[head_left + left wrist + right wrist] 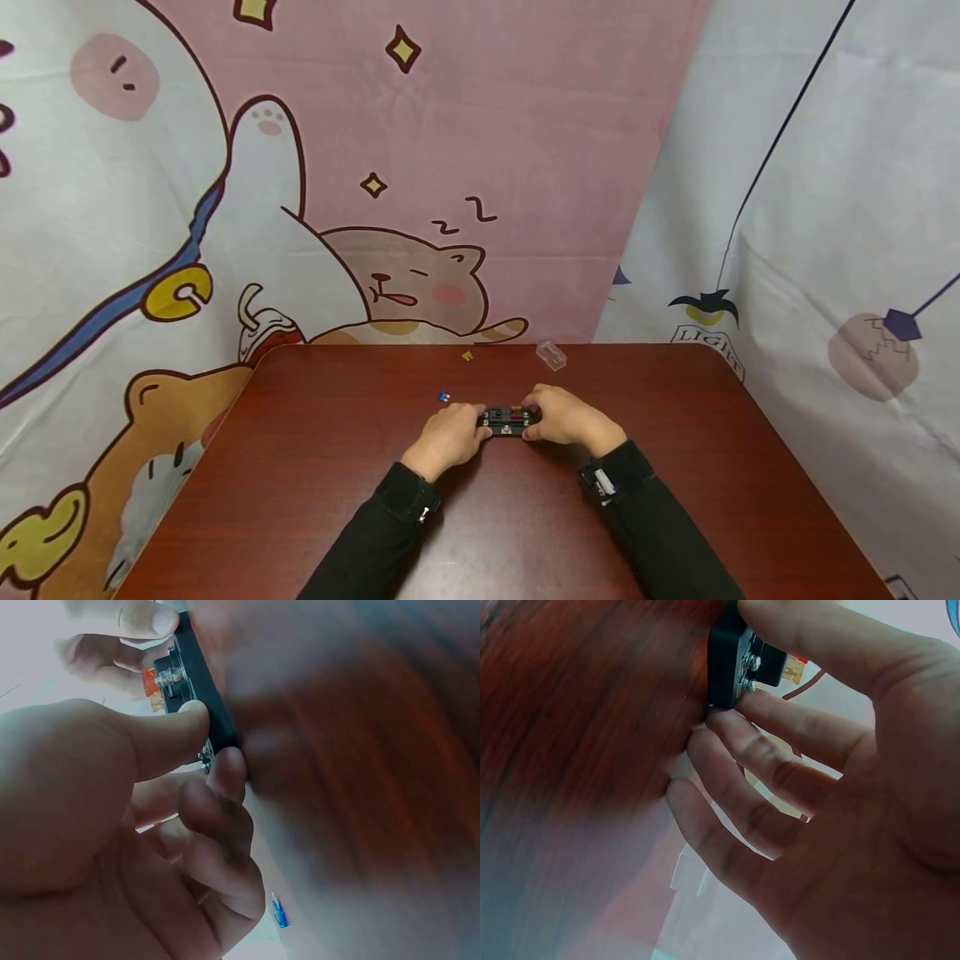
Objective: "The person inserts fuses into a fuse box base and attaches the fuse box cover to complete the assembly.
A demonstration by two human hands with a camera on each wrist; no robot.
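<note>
A small black fuse block (507, 430) with metal screw terminals lies on the table between both hands. My left hand (448, 437) pinches its left end between thumb and fingers. At the opposite end, my right hand (564, 417) grips it with the thumb on the near side and fingers on the far side. An orange-red blade fuse (149, 682) stands in the block, with an amber one (793, 671) beside it. Just beyond the left hand lies a blue blade fuse (444, 397). The block's underside is hidden.
Farther back on the reddish-brown table (337, 492) is a tiny yellow-green piece (467, 356), probably another fuse. A clear plastic cover or box (551, 356) rests near the back edge. A printed cloth (525, 150) hangs behind the table.
</note>
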